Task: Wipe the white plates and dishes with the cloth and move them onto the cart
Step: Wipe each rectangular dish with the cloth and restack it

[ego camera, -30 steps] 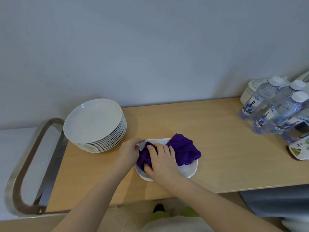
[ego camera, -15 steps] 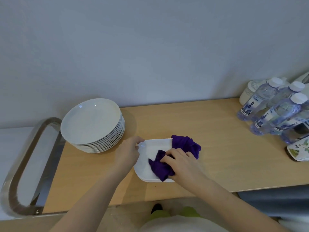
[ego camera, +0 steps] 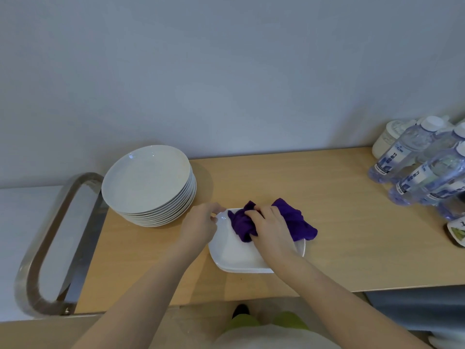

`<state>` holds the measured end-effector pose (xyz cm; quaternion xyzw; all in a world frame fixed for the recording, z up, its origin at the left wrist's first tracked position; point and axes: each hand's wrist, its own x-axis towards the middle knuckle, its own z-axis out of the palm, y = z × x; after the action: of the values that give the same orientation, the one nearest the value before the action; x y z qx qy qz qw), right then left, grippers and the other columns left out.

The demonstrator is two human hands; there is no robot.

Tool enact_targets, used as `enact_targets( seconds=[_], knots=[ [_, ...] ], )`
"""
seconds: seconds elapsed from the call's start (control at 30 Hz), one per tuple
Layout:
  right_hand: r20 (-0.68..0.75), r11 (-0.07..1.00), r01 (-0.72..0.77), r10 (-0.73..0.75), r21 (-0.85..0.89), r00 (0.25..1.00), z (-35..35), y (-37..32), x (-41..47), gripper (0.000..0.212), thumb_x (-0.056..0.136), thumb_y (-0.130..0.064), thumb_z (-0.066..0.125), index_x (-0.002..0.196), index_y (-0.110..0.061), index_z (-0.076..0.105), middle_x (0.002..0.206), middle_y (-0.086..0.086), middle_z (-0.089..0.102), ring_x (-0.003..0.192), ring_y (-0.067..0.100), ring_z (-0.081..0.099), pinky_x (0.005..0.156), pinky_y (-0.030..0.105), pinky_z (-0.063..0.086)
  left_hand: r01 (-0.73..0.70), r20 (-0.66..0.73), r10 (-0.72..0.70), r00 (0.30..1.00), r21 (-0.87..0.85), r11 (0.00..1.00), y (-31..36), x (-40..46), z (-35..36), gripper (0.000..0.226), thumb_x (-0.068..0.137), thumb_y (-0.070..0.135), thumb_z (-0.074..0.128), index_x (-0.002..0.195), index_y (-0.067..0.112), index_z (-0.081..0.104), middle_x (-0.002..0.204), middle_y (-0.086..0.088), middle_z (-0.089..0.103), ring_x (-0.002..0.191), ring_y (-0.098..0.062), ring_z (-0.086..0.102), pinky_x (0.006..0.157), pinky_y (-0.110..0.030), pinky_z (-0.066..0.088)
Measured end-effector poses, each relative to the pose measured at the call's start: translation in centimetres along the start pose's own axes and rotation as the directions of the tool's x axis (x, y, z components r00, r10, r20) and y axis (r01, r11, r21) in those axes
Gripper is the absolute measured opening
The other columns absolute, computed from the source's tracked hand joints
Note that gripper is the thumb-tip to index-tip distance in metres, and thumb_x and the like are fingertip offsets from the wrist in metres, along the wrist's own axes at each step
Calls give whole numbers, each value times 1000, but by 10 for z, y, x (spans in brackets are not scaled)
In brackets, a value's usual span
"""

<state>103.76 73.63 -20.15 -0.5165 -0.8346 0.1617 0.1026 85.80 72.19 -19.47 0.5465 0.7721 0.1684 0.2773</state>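
The square white dish (ego camera: 234,255) sits near the front edge of the surface (ego camera: 352,248). Left hand (ego camera: 198,227) pinches its far-left corner; right hand (ego camera: 270,229) presses the bunched purple cloth (ego camera: 297,221) into it — best to keep that corner pinned and sweep every edge.

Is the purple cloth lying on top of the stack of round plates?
No, the purple cloth lies on the square white dish under the right hand, apart from the stack of round plates.
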Motion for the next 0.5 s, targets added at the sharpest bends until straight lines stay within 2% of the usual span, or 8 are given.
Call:
enact_targets(
  seconds=[0.1, 0.23, 0.3, 0.37, 0.5],
  knots=[
    [45, 992, 128, -128, 8, 991, 7, -13, 2, 44, 83, -11, 61, 126, -15, 58, 130, 3, 53, 121, 27, 44, 97, 34, 37, -19, 7, 19, 1000, -31, 999, 4, -1, -1, 39, 86, 2, 50, 108, 29, 68, 105, 10, 67, 82, -7, 60, 73, -30, 51],
    [112, 963, 265, -259, -43, 959, 10, -22, 1, 48, 79, -16, 64, 127, -15, 57, 130, 2, 54, 124, 25, 45, 96, 36, 40, -21, -26, 21, 999, -13, 1000, 6, -4, 0, 41, 82, 1, 48, 98, 33, 68, 95, 10, 69, 83, -13, 60, 71, -35, 53],
    [101, 959, 272, -263, -84, 959, 8, -21, 3, 47, 82, -19, 63, 129, -18, 56, 131, 0, 53, 123, 24, 46, 94, 35, 41, -15, -30, 15, 999, 5, 1000, 8, -4, 1, 43, 81, 1, 47, 100, 34, 67, 95, 10, 68, 84, -14, 60, 70, -36, 53],
    [104, 955, 263, -250, -140, 963, 5, -18, 6, 45, 90, -23, 54, 135, -22, 48, 138, -3, 46, 127, 21, 41, 95, 33, 37, -9, -40, 10, 999, 20, 1000, 8, -5, 2, 41, 83, 3, 48, 103, 34, 66, 98, 10, 68, 86, -14, 60, 67, -33, 52],
    [67, 982, 130, -122, -138, 990, -5, -2, 5, 45, 94, -19, 47, 138, -26, 42, 141, -6, 40, 128, 18, 35, 94, 29, 35, 15, -56, -13, 998, 38, 999, 6, -7, 3, 44, 85, 2, 45, 112, 33, 63, 109, 12, 64, 91, -9, 59, 65, -28, 47]
  ],
)
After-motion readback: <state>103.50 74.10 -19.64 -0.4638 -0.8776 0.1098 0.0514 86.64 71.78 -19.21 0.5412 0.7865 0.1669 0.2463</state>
